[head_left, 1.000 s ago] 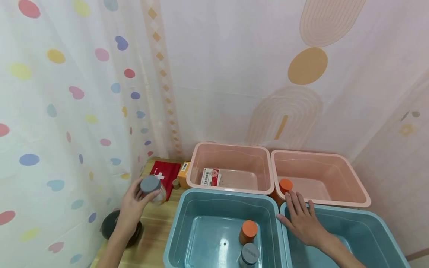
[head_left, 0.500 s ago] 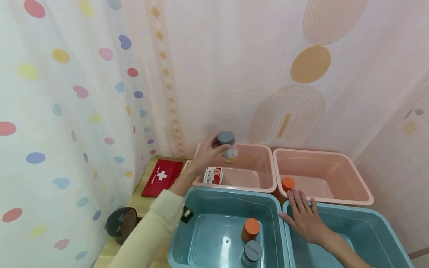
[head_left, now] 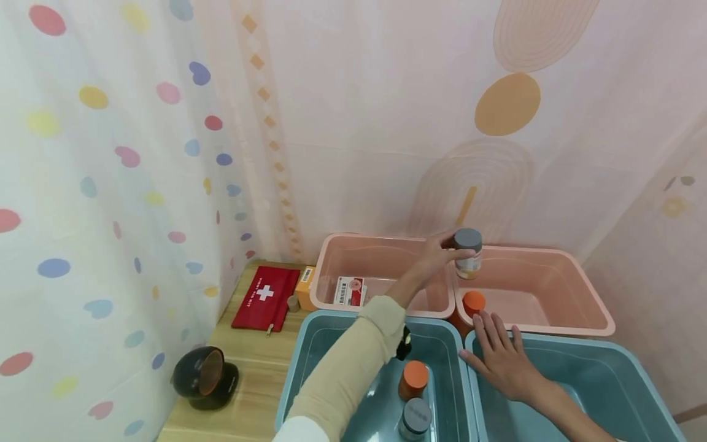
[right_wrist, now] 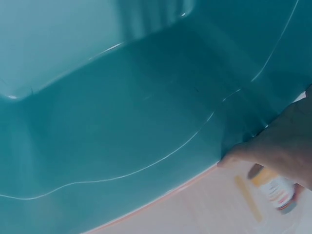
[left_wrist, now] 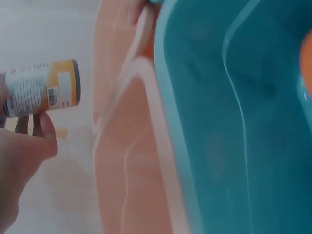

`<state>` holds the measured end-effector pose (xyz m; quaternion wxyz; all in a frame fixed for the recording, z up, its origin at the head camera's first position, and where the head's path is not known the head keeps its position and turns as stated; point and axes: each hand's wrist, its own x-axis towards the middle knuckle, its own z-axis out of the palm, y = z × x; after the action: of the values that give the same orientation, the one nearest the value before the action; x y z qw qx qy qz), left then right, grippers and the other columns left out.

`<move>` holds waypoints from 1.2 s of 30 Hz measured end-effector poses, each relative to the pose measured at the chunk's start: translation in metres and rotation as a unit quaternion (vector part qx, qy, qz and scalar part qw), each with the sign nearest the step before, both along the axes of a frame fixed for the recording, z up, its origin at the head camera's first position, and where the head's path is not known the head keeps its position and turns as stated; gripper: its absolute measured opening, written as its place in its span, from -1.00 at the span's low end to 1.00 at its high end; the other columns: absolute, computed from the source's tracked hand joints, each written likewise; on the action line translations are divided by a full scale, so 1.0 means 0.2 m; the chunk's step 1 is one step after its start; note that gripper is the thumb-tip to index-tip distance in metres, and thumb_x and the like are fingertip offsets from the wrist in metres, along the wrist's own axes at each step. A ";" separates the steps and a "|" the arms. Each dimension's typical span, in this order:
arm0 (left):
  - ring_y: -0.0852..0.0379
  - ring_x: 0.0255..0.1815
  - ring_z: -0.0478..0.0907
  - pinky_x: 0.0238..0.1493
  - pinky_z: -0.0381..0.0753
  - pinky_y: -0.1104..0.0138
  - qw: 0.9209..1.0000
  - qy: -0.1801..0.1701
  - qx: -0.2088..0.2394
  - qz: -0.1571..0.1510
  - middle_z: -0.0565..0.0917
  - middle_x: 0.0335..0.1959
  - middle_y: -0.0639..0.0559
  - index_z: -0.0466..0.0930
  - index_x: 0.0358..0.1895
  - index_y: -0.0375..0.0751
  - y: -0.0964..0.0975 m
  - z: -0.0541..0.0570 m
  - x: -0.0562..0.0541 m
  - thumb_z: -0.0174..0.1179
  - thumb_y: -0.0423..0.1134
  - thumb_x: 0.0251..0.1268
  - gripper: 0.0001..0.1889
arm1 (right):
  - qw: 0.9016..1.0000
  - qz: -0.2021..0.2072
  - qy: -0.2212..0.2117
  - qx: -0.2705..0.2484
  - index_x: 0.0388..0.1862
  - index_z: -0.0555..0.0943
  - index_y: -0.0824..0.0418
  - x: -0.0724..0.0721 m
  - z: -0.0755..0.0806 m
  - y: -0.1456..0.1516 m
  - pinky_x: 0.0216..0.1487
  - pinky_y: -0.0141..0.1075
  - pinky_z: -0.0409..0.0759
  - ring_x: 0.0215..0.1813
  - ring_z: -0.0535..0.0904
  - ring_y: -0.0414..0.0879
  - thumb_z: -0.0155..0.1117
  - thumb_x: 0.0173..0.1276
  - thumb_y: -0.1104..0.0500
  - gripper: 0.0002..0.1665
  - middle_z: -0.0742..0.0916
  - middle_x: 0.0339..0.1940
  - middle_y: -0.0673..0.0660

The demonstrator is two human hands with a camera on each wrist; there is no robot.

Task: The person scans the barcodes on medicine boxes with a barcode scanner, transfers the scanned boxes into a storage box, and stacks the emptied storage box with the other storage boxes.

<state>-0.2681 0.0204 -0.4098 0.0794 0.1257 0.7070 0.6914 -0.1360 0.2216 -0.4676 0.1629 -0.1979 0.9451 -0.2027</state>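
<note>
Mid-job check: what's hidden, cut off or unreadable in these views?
Held bottle: label print blurred, lid end cut by left edge, left wrist view.
Left blue bin: floor partly hidden by left sleeve, head view.
Right blue bin: near end cut off by bottom edge, head view.
Small brown item by red pouch: too small to identify, head view.

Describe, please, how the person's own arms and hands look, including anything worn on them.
The left hand wears no glove; its arm has a pale cream sleeve ending above the wrist, with a white section nearer the elbow. A small black item shows beside the cuff, too small to identify. The right hand is gloveless, its visible forearm mostly uncovered.
</note>
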 end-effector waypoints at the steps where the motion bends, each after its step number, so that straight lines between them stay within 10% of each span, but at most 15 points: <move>1: 0.11 0.32 0.65 0.51 0.59 0.10 1.000 0.000 -0.002 0.007 0.72 0.38 -0.06 0.59 0.54 -0.07 0.03 -0.01 0.00 0.43 -0.24 0.53 -0.43 | 1.000 0.001 -0.002 0.002 0.77 -0.07 0.53 0.00 0.00 0.00 0.60 0.63 -0.39 0.77 -0.26 0.60 0.15 0.73 -0.24 0.14 -0.04 0.80 0.56; 13: 0.01 0.10 0.82 -0.09 0.87 0.28 0.980 0.045 -0.156 0.115 0.83 0.21 -0.07 0.75 0.36 -0.10 0.29 -0.13 -0.01 0.54 -0.26 0.40 -0.52 | 1.000 -0.009 0.004 -0.018 0.77 -0.05 0.53 0.05 -0.02 -0.03 0.60 0.61 -0.41 0.77 -0.24 0.61 0.19 0.70 -0.23 0.15 -0.02 0.80 0.57; 21: 0.12 -0.03 0.80 0.09 0.81 0.35 0.925 0.050 -0.348 0.142 0.82 0.12 -0.03 0.71 0.29 -0.23 0.31 -0.16 -0.03 0.53 -0.10 0.43 -0.53 | 1.000 -0.008 -0.020 0.006 0.79 -0.12 0.50 0.06 0.01 -0.03 0.62 0.59 -0.45 0.78 -0.30 0.58 0.12 0.74 -0.25 0.14 -0.09 0.82 0.53; 24: 0.15 0.27 0.67 0.33 0.67 0.37 0.875 0.099 -0.458 0.121 0.69 0.33 0.01 0.69 0.36 -0.17 0.31 -0.19 -0.05 0.48 0.03 0.48 -0.46 | 0.999 -0.008 -0.029 0.015 0.79 -0.14 0.49 0.06 0.02 -0.03 0.62 0.58 -0.46 0.78 -0.32 0.58 0.10 0.75 -0.25 0.14 -0.12 0.82 0.52; 29: 0.06 0.32 0.31 0.38 0.39 0.20 0.760 0.189 -0.607 0.137 0.52 0.32 0.03 0.88 -0.12 -0.20 0.34 -0.39 -0.18 0.44 0.32 0.41 -0.44 | 0.999 -0.008 -0.029 0.017 0.80 -0.15 0.47 0.06 0.02 -0.04 0.62 0.58 -0.46 0.79 -0.32 0.57 0.10 0.75 -0.25 0.14 -0.11 0.83 0.51; 32: 0.03 0.25 0.29 0.26 0.39 0.13 0.727 0.220 -0.633 0.152 0.52 0.27 0.01 0.86 -0.31 -0.21 0.35 -0.49 -0.22 0.41 0.39 0.37 -0.37 | 0.999 -0.011 -0.027 0.019 0.80 -0.14 0.48 0.05 0.01 -0.03 0.63 0.58 -0.47 0.79 -0.32 0.57 0.11 0.75 -0.25 0.14 -0.10 0.83 0.51; 36: 0.02 0.21 0.37 0.27 0.43 0.15 0.691 0.230 -0.666 0.159 0.60 0.26 0.00 0.92 -0.23 -0.05 0.34 -0.43 -0.14 0.37 0.42 0.38 -0.43 | 0.999 -0.013 -0.023 0.020 0.80 -0.13 0.48 0.05 0.01 -0.04 0.63 0.58 -0.46 0.78 -0.31 0.57 0.12 0.74 -0.25 0.14 -0.09 0.83 0.51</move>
<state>-0.2962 0.0876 -0.4961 -0.1339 0.0809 0.9876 -0.0095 -0.1251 0.2146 -0.4657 0.1860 -0.1779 0.9473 -0.1905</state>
